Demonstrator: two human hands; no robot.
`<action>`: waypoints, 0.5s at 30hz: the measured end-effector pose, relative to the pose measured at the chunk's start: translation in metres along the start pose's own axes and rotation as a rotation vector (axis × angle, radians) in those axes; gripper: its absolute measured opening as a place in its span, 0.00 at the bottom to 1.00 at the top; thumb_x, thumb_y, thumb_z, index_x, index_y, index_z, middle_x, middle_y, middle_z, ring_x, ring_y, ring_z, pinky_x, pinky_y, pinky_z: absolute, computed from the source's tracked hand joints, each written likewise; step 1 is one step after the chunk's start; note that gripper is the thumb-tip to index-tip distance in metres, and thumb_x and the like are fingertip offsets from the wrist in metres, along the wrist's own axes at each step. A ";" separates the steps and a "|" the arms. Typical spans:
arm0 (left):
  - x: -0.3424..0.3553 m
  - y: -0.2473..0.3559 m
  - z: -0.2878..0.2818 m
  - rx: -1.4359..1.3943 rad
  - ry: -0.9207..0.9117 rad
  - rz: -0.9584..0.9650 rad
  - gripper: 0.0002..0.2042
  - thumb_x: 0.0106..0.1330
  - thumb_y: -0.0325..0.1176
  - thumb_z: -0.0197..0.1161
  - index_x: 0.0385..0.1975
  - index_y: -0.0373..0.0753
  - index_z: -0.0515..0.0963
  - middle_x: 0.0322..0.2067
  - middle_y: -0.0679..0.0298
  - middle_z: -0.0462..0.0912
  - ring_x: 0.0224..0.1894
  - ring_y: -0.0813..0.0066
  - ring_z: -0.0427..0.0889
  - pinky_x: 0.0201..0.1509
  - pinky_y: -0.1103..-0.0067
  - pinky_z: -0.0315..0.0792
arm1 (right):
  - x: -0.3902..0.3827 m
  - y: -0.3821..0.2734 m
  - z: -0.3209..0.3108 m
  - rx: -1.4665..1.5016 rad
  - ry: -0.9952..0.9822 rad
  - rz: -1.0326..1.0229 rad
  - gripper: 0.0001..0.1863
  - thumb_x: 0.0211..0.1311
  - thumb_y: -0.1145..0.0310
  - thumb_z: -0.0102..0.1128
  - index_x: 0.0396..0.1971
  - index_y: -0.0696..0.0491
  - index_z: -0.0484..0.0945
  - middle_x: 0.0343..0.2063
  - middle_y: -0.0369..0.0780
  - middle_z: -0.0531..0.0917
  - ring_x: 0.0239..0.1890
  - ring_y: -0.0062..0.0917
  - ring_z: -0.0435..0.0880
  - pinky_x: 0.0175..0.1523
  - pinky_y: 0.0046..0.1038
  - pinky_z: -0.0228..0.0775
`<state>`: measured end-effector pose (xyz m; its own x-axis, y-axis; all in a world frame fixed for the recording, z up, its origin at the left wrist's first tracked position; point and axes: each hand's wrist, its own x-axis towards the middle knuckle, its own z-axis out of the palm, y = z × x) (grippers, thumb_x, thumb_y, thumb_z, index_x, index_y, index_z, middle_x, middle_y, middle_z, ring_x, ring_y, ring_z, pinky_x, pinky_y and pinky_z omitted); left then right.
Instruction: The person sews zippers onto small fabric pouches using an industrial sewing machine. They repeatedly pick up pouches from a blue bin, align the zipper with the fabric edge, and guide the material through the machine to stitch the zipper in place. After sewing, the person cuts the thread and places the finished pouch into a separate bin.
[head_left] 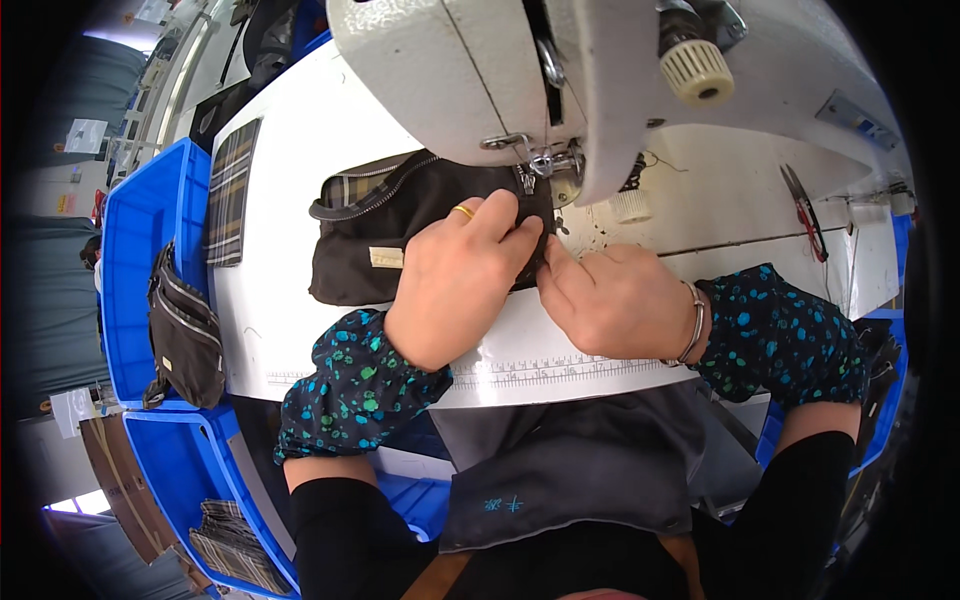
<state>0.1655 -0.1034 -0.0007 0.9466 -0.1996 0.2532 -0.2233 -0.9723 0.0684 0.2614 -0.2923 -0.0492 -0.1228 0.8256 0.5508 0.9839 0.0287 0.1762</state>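
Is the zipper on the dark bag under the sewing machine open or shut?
Open, at least on its left part: the zipper edge of the dark bag gapes and plaid lining shows inside. Further right, the left hand hides it.

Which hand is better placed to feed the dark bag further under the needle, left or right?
Left, probably. The left hand lies flat on the bag with fingers reaching the needle, so it can push the fabric. The right hand only pinches the bag's edge from the side.
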 end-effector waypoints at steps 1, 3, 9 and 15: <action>0.000 0.001 0.000 0.016 0.006 0.003 0.14 0.58 0.28 0.66 0.44 0.38 0.86 0.34 0.64 0.72 0.37 0.68 0.81 0.34 0.74 0.79 | 0.001 0.000 -0.001 0.004 -0.009 -0.002 0.12 0.50 0.69 0.64 0.30 0.63 0.85 0.35 0.56 0.88 0.18 0.24 0.82 0.22 0.25 0.71; -0.001 0.002 0.001 0.037 0.006 0.005 0.14 0.58 0.29 0.66 0.45 0.38 0.86 0.35 0.64 0.72 0.37 0.68 0.81 0.33 0.74 0.78 | 0.001 0.000 -0.003 -0.002 -0.021 -0.009 0.13 0.50 0.69 0.64 0.31 0.64 0.85 0.35 0.57 0.89 0.18 0.24 0.82 0.22 0.25 0.72; -0.002 0.006 0.003 0.024 -0.004 -0.028 0.26 0.48 0.24 0.68 0.52 0.43 0.86 0.42 0.66 0.78 0.42 0.65 0.81 0.40 0.72 0.79 | 0.001 0.000 -0.006 0.003 -0.047 -0.013 0.12 0.50 0.69 0.64 0.29 0.63 0.85 0.36 0.59 0.88 0.18 0.24 0.83 0.22 0.25 0.72; -0.004 0.010 0.005 0.024 0.007 -0.057 0.29 0.45 0.23 0.70 0.54 0.45 0.87 0.50 0.68 0.82 0.48 0.62 0.81 0.49 0.71 0.79 | 0.001 0.001 -0.006 0.036 -0.051 -0.033 0.11 0.51 0.68 0.63 0.27 0.62 0.84 0.36 0.60 0.88 0.18 0.24 0.83 0.21 0.24 0.71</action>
<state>0.1606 -0.1135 -0.0059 0.9561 -0.1428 0.2560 -0.1631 -0.9848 0.0595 0.2615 -0.2947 -0.0440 -0.1497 0.8516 0.5024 0.9836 0.0764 0.1635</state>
